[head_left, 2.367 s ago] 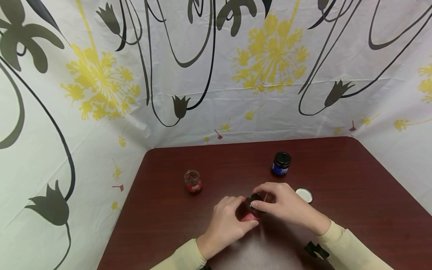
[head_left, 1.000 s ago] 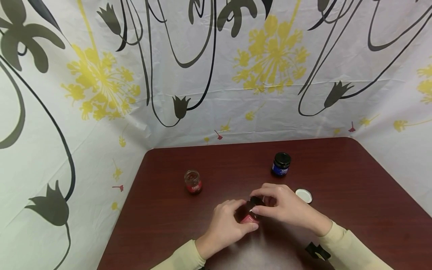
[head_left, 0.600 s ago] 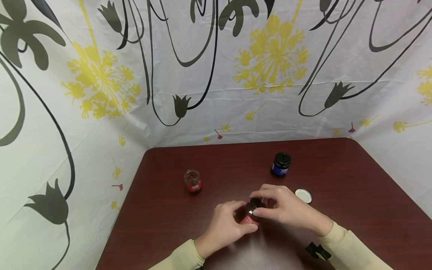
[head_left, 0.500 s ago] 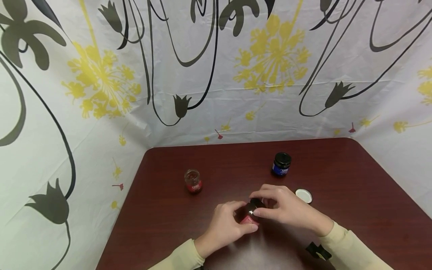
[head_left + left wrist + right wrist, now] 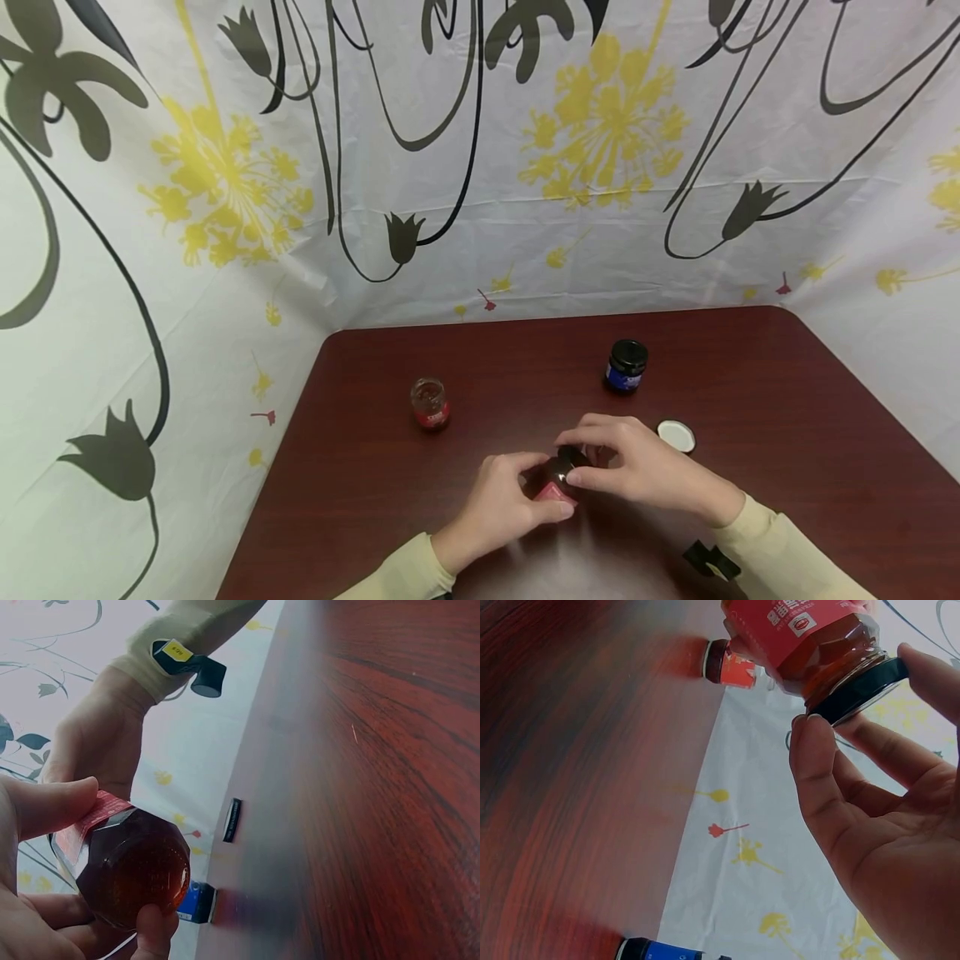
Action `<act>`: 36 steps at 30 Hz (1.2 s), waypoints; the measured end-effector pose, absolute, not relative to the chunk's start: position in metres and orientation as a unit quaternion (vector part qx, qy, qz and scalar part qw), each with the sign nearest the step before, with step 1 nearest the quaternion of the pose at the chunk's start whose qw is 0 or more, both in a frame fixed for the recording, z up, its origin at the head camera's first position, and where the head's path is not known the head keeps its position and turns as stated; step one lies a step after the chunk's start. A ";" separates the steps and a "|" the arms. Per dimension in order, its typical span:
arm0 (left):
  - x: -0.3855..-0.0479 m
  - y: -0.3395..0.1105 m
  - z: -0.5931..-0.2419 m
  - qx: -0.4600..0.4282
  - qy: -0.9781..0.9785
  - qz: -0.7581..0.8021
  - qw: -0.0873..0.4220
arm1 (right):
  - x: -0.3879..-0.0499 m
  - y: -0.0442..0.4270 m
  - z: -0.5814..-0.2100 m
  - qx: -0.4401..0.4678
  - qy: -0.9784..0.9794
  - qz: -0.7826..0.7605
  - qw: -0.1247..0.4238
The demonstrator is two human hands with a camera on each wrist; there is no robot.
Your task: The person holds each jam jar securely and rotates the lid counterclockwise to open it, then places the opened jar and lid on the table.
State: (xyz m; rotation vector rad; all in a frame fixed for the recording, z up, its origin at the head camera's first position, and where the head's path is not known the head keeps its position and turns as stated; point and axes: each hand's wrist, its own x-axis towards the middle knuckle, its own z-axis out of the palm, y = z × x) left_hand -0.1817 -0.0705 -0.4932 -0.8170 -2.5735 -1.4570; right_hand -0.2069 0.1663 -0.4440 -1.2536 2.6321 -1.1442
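A faceted glass jar (image 5: 131,870) with a red label and dark amber contents is held tilted above the table. My left hand (image 5: 498,500) grips its body, with the thumb over the label in the left wrist view. Fingers and thumb of my right hand (image 5: 648,471) pinch the rim of the black lid (image 5: 862,690), which sits on the jar's mouth in the right wrist view. Whether the lid is tight or loose, I cannot tell. In the head view the hands partly hide the jar.
A lidless-looking glass jar with a red label (image 5: 430,406) stands at the left of the dark red table (image 5: 352,483). A blue-labelled jar with a black lid (image 5: 626,367) stands at the back right. Right of my right hand lies a round white lid (image 5: 677,436). Patterned cloth (image 5: 480,283) hangs behind.
Both hands and the held jar have shifted slightly toward the table's front edge. My right fingers have changed their placement a little around the lid. The other objects stay where they were.
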 end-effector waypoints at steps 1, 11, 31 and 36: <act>-0.182 -0.070 -0.493 -0.267 -0.837 -0.478 0.032 | -0.207 0.167 -0.443 -0.401 0.840 -0.366 0.005; -0.181 -0.070 -0.492 -0.272 -0.823 -0.498 0.002 | -0.206 0.168 -0.444 -0.428 0.824 -0.372 -0.002; -0.181 -0.070 -0.494 -0.266 -0.820 -0.506 -0.019 | -0.204 0.172 -0.445 -0.419 0.825 -0.379 0.029; -0.182 -0.070 -0.494 -0.267 -0.818 -0.509 -0.022 | -0.204 0.173 -0.445 -0.418 0.822 -0.384 0.031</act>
